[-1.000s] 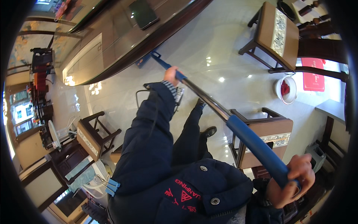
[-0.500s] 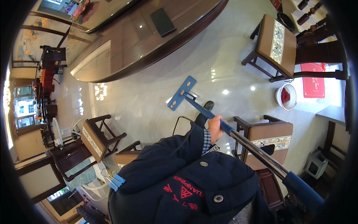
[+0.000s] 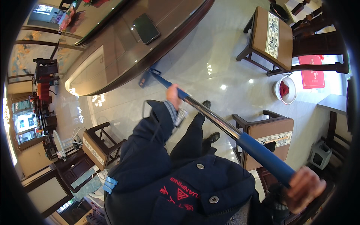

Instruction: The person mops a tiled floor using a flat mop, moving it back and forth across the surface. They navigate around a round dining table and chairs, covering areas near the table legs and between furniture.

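Note:
A flat mop (image 3: 210, 116) with a steel pole and blue grips slants across the view from lower right to upper left. My left hand (image 3: 173, 96) is wrapped round the lower blue part of its pole. My right hand (image 3: 305, 189), slightly blurred, closes round the blue grip at the upper end. The blue rectangular mop head (image 3: 145, 78) lies on the shiny tiled floor, close under the curved edge of the dark wooden table (image 3: 123, 80), which partly hides it.
A dark phone-like slab (image 3: 146, 29) lies on the table. Cushioned wooden chairs stand at upper right (image 3: 273, 37), right (image 3: 268, 140) and left (image 3: 98, 144). A white bucket (image 3: 285, 90) with red cloth, a red mat (image 3: 312, 72) and a grey stool (image 3: 320, 155) are at the right.
The mop head has slid forward and left to the table's edge. My left arm has reached forward with the pole, and my right hand has come into view on the upper grip.

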The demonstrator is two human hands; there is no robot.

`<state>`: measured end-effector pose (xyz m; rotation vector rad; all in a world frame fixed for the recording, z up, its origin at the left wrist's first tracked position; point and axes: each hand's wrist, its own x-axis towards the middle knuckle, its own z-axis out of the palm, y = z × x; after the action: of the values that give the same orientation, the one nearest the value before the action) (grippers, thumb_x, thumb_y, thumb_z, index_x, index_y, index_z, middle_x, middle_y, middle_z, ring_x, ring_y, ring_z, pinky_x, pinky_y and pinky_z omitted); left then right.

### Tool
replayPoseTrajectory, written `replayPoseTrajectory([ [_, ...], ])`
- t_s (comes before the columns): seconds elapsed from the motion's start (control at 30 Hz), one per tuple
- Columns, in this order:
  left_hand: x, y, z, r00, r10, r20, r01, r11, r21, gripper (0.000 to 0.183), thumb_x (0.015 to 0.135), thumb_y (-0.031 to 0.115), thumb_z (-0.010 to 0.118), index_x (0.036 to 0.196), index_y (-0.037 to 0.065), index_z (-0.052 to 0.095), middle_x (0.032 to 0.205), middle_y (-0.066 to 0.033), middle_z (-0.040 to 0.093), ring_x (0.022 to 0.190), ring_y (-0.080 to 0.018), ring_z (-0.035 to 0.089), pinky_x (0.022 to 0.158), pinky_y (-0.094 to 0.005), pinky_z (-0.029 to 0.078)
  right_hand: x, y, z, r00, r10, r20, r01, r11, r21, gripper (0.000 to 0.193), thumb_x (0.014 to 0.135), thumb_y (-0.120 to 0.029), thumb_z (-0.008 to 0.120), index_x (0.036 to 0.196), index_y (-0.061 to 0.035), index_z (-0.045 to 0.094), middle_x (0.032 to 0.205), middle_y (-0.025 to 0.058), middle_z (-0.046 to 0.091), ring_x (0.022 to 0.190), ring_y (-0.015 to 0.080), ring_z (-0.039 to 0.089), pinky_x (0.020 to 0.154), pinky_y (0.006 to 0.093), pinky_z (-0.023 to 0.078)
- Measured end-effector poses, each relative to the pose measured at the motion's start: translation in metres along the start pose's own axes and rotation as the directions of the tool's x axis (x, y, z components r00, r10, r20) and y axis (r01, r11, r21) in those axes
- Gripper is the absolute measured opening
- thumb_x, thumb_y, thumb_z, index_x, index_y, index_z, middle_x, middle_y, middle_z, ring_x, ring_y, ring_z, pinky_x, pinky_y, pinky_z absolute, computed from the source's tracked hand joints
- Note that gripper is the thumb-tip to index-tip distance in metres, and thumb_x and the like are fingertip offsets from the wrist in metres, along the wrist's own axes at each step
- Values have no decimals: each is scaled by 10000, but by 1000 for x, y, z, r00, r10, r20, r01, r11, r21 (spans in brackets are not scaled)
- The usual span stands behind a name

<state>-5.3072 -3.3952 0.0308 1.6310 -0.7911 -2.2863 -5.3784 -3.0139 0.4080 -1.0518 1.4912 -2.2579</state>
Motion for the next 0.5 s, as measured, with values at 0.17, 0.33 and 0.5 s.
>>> replayPoseTrajectory([
  [0.17, 104, 47, -46, 978, -7, -209, 21, 998, 64, 159, 848, 187, 472, 854, 43, 405, 680, -117, 468, 600, -253, 517, 532, -391, 471, -3, 114, 52, 949, 202, -241, -226, 971, -75, 62, 816, 8, 491, 756, -6, 487, 608, 84, 517, 536, 219, 536, 659, 409, 476],
  [0.33, 95, 21, -73, 979, -18, -201, 43, 991, 123, 158, 837, 195, 475, 871, 61, 399, 725, -107, 454, 617, -252, 498, 544, -400, 461, 0, 115, 55, 958, 245, -150, -259, 962, -82, 54, 790, 16, 492, 836, -2, 513, 577, 58, 512, 530, 212, 547, 651, 399, 485],
  [0.5, 15, -54, -43, 998, -28, -56, 38, 984, 171, 153, 832, 233, 468, 853, 96, 401, 709, -69, 432, 662, -229, 501, 550, -410, 456, -25, 30, 14, 956, 203, -210, -252, 938, -238, 131, 868, -158, 510, 942, -50, 525, 492, 0, 427, 451, 117, 459, 598, 301, 442],
])
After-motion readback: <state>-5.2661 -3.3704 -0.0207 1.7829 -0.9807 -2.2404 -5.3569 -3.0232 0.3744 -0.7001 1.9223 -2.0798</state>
